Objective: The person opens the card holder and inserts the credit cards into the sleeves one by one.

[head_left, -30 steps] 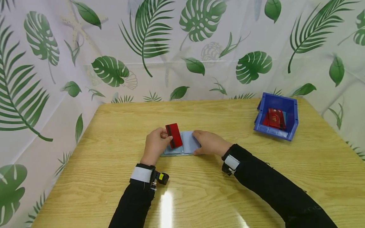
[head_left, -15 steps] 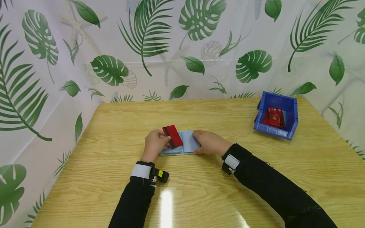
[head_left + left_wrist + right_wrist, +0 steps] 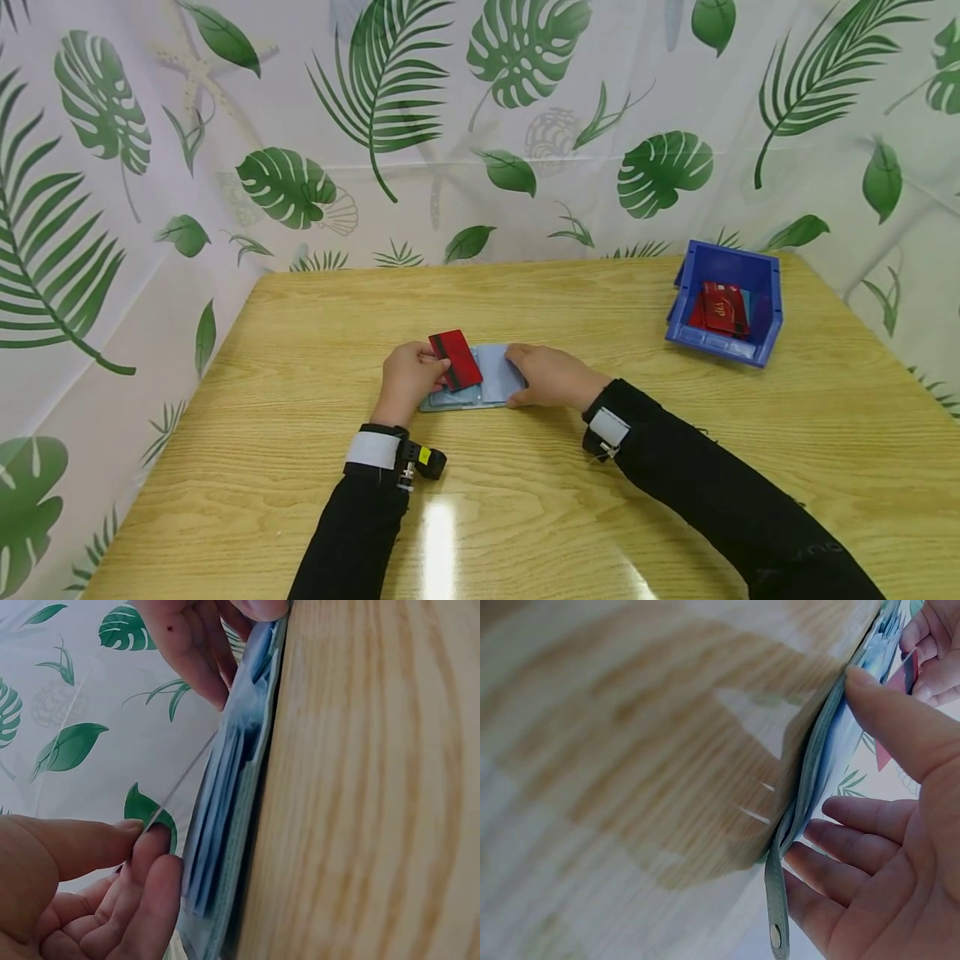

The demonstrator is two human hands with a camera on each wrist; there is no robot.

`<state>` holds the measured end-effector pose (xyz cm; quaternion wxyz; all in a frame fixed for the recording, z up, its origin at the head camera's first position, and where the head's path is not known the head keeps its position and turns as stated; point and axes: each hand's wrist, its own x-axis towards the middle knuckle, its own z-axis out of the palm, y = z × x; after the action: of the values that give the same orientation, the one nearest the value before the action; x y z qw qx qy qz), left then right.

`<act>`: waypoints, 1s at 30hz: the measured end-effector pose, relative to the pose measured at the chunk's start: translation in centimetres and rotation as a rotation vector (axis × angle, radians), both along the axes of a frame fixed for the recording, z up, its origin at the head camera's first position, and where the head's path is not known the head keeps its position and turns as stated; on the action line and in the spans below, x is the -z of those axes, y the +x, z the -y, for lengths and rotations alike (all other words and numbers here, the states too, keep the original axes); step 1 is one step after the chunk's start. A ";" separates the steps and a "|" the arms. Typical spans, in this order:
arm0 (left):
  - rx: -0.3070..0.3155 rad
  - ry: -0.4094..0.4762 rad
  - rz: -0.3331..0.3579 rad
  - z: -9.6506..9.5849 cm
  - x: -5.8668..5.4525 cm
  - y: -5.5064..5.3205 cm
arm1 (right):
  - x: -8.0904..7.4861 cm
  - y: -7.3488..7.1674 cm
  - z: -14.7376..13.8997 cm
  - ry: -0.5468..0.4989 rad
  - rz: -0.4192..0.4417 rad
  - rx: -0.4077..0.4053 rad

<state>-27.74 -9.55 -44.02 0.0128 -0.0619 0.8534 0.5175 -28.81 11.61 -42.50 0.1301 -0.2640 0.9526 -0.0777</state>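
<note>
A pale blue-green card holder [image 3: 501, 375] lies spread on the table, its plastic sleeves [image 3: 214, 825] fanned in the left wrist view. My left hand [image 3: 406, 379] pinches a red card [image 3: 459, 360] with a dark stripe between thumb and fingers. The card is tilted over the holder's left half, one edge close to the sleeves; whether it is inside one I cannot tell. My right hand [image 3: 555, 377] holds the holder's right half, thumb on the near edge and fingers at the far edge. A snap strap [image 3: 777, 915] hangs from the holder's right end in the right wrist view.
At the back right of the wooden table [image 3: 300, 333] stands a blue bin [image 3: 720, 343]. Inside it are red cards [image 3: 724, 310], one marked VIP, and something blue. Leaf-printed cloth [image 3: 420, 225] walls off the table's back and sides.
The red card has tipped to the left and come slightly lower over the sleeves, my left hand moving with it. My right hand keeps its place on the holder.
</note>
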 end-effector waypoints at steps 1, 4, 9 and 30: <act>-0.004 -0.017 -0.003 -0.1 0.0 0.0 | 0.0 0.0 0.0 0.001 0.000 0.000; -0.015 -0.068 -0.015 -0.2 -0.1 0.1 | 0.0 0.0 -0.1 0.004 0.003 0.002; -0.034 -0.123 -0.006 -0.3 -0.1 0.0 | 0.2 -0.2 -0.1 0.003 0.000 0.002; 0.068 -0.351 -0.009 -3.5 -0.5 0.0 | 0.4 -0.2 -0.3 -0.027 -0.030 -0.022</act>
<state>-27.70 -6.05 -43.55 0.0156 -0.0322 0.9322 0.3603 -28.99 11.90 -42.88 0.1129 -0.2772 0.9503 -0.0850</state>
